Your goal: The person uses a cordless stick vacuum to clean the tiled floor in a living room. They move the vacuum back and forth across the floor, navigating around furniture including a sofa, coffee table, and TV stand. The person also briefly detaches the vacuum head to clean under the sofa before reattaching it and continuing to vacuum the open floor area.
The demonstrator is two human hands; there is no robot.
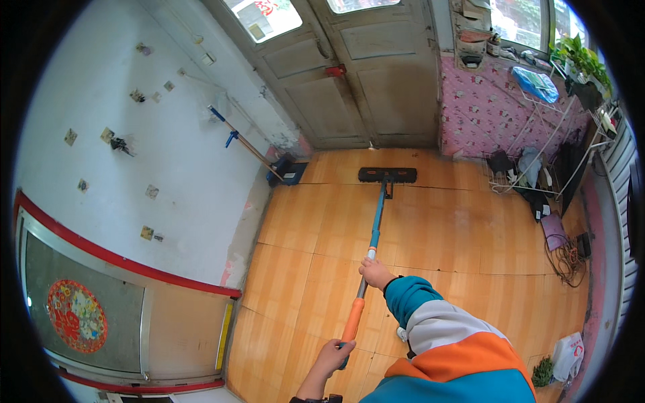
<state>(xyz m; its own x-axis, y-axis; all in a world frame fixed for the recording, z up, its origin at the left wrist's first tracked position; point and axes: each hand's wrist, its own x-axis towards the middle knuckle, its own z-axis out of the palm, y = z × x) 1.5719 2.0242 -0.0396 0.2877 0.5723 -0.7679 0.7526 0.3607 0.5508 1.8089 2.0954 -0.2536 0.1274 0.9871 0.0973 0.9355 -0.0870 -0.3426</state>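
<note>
I hold a long-handled floor mop (377,221) with a teal and grey pole and an orange grip. My left hand (333,356) is wrapped around the lower end of the orange grip. Further up, my right hand (377,273) closes on the grey metal part of the pole. The wide dark mop head (387,175) lies on the wood-patterned floor (433,226), a short way in front of the double door (373,75). The underside of the head is hidden.
A broom (249,146) leans on the left wall beside a blue dustpan (295,174). At right stand a white wire rack (544,146) with bags and cloths, a purple item (554,230) and coiled cables (567,262). A white plastic bag (567,355) sits near greenery (542,372).
</note>
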